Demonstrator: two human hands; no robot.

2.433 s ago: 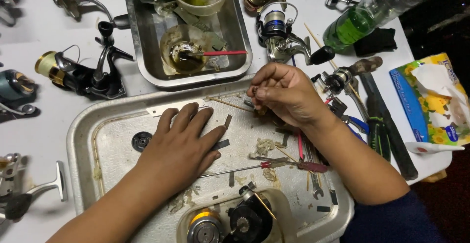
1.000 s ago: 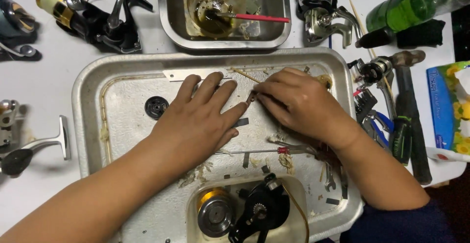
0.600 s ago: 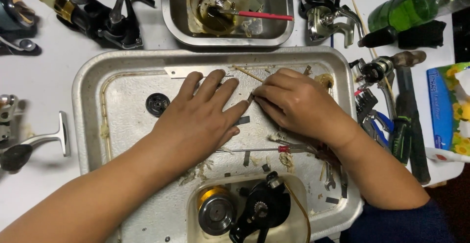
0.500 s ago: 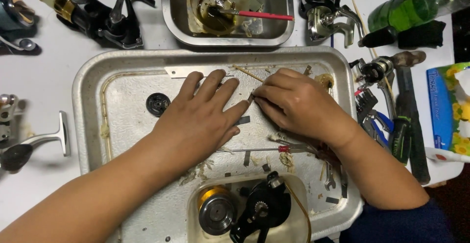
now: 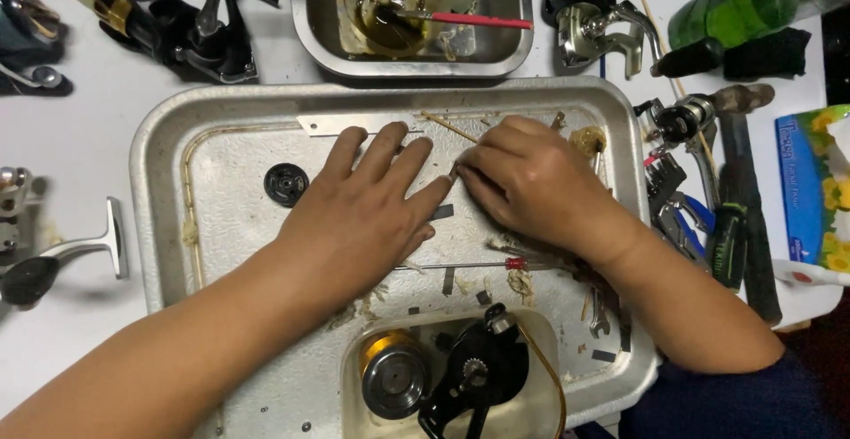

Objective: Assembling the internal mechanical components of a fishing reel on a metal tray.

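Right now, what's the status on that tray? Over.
Left hand flat on the metal tray, fingers spread. Right hand curled, fingertips pinching something too small to tell. Thin red-tipped pick lies just below both hands; black round part sits left.

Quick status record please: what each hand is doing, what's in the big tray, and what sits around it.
left hand: flat, palm down, fingers spread on the metal tray
right hand: curled, fingertips pinching something small at the left fingertips; item hidden
in tray: black round part, thin red-tipped tool, dismantled reel in a tub
above tray: smaller pan with a red-handled brush
right of tray: hammer, pliers
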